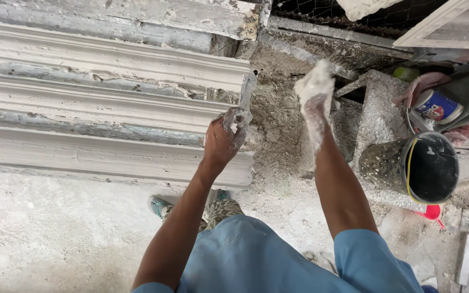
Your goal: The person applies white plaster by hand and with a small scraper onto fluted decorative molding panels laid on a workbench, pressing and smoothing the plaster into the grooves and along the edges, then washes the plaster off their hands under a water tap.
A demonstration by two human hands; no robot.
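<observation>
My left hand point(222, 140) grips the lower end of a flat metal profile blade point(246, 93) pressed against the end of a long white plaster moulding point(99, 103) that lies in ridges across the left. My right hand point(315, 97) is raised beside it, coated in wet white plaster and closed around a lump of plaster. Both forearms reach out from blue sleeves.
A black bucket point(429, 167) smeared with plaster lies tipped at the right, with a small printed can point(438, 106) and a red object point(433, 211) near it. A plaster-crusted block point(378, 108) stands behind my right hand. The ground point(55, 233) is rough and white-dusted.
</observation>
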